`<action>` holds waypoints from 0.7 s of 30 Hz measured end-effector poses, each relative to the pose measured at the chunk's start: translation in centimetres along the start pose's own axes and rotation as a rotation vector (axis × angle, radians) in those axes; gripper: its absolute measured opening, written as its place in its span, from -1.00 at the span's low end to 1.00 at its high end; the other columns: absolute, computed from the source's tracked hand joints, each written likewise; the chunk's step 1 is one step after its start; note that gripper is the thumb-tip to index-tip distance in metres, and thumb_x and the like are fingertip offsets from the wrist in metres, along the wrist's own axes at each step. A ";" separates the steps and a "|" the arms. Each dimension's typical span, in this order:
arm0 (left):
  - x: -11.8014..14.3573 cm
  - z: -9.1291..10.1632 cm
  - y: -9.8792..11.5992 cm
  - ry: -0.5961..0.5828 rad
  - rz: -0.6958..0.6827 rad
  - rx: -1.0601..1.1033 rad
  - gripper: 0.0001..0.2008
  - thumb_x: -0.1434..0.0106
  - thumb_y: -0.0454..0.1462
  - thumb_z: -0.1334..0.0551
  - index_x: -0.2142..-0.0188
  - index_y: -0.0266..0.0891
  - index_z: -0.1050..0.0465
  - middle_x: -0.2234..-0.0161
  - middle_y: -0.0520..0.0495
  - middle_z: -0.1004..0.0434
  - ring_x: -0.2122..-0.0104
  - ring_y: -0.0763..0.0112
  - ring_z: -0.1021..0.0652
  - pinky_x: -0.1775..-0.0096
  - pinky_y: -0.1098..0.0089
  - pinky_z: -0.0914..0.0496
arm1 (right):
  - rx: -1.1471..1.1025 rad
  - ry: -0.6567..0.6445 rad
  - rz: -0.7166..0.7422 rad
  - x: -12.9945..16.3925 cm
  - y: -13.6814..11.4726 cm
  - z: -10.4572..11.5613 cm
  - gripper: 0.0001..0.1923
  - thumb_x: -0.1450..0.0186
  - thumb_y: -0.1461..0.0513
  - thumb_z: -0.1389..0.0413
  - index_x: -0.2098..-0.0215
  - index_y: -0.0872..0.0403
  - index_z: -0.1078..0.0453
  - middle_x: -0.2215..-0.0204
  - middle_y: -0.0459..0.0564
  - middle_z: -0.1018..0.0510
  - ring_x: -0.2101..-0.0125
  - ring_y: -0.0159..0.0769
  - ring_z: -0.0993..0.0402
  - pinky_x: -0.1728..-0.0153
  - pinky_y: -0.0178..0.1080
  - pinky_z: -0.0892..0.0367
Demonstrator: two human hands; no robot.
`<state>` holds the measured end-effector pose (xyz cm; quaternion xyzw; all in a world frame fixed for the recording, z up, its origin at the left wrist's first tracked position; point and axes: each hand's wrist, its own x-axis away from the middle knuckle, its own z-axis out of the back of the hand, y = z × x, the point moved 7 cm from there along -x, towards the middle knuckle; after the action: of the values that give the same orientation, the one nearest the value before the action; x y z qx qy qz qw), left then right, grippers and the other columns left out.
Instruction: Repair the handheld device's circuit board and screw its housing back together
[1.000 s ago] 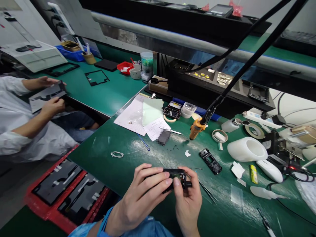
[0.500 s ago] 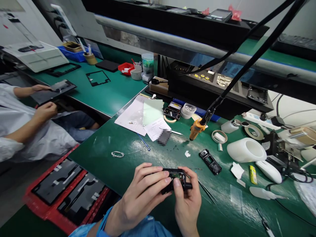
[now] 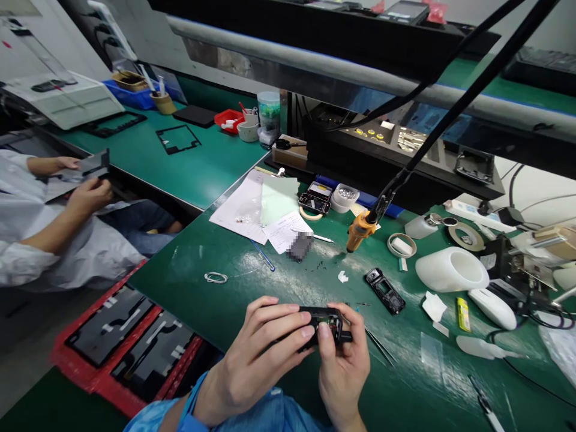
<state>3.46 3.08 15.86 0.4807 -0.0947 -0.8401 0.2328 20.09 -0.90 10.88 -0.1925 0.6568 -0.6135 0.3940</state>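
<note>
Both my hands grip a small black electronic device point(image 3: 332, 314) with its inside exposed, above the green bench near my body. My left hand point(image 3: 265, 348) wraps round its left end, the fingers lying across the top. At the opposite end, my right hand point(image 3: 339, 360) presses a thumb onto the exposed green circuit board and curls the index finger over the edge. Much of the device is hidden under my fingers. Just right of my right hand lie tweezers point(image 3: 380, 348). A black device housing point(image 3: 384, 291) with a cut-out rests beyond them.
An orange electric screwdriver point(image 3: 360, 230) hangs from a black cable over the bench. Papers point(image 3: 240, 210) lie at the back left. A white cylinder point(image 3: 451, 269) and a white mouse point(image 3: 492, 309) are on the right. On the left, a co-worker's hands point(image 3: 92, 193) hold a dark flat panel.
My hands and the device stay almost the same, shifted very slightly right in view. The co-worker has tilted the flat panel more upright.
</note>
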 end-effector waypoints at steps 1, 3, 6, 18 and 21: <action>0.1 -0.1 0.0 -0.006 -0.002 -0.004 -0.82 -0.55 -0.41 -0.33 -0.10 -0.24 -0.57 0.05 -0.10 -0.81 -0.11 0.34 -0.71 -0.29 0.20 -0.49 | 0.002 0.002 0.002 0.0 0.0 0.1 -0.77 -0.47 0.04 -0.34 0.05 0.01 -0.61 0.25 -0.02 -0.76 0.35 -0.32 -0.72 0.33 -0.36 -0.61; 0.1 -0.2 0.0 -0.020 -0.004 -0.012 -0.80 -0.54 -0.42 -0.34 -0.10 -0.23 -0.56 0.04 -0.10 -0.82 -0.11 0.32 -0.71 -0.28 0.20 -0.50 | 0.007 -0.007 -0.002 0.0 0.0 0.1 -0.78 -0.47 0.06 -0.34 0.05 0.02 -0.62 0.25 -0.01 -0.77 0.36 -0.32 -0.73 0.34 -0.36 -0.62; 0.1 -0.1 -0.1 -0.023 -0.009 -0.005 -0.78 -0.52 -0.43 -0.35 -0.11 -0.24 -0.56 0.04 -0.12 -0.82 -0.12 0.30 -0.71 -0.27 0.19 -0.52 | 0.007 -0.028 0.000 0.0 0.0 0.0 -0.81 -0.47 0.11 -0.33 0.03 0.03 -0.62 0.25 -0.02 -0.76 0.37 -0.32 -0.73 0.35 -0.37 -0.61; 0.2 0.2 -0.9 -0.034 0.033 0.014 -0.49 -0.50 -0.37 -0.41 -0.37 -0.22 -0.42 0.02 -0.17 -0.81 -0.06 0.18 -0.75 -0.06 0.18 -0.69 | -0.114 -0.143 -0.160 -0.5 0.7 -0.9 -0.73 -0.46 0.01 -0.29 0.04 0.00 -0.60 0.31 -0.07 -0.73 0.41 -0.29 -0.65 0.36 -0.31 -0.55; 0.2 0.3 -1.1 -0.035 0.051 0.009 -0.50 -0.49 -0.33 -0.42 -0.36 -0.24 -0.43 0.01 -0.18 -0.80 -0.07 0.18 -0.75 -0.08 0.17 -0.70 | -0.141 -0.179 -0.185 -0.3 1.1 -1.2 -0.68 -0.43 0.00 -0.29 -0.03 -0.01 -0.61 0.20 -0.02 -0.75 0.31 -0.24 -0.67 0.27 -0.25 -0.59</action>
<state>2.77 3.88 15.47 0.4643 -0.1146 -0.8419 0.2501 19.65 0.31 9.87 -0.3335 0.6399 -0.5797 0.3785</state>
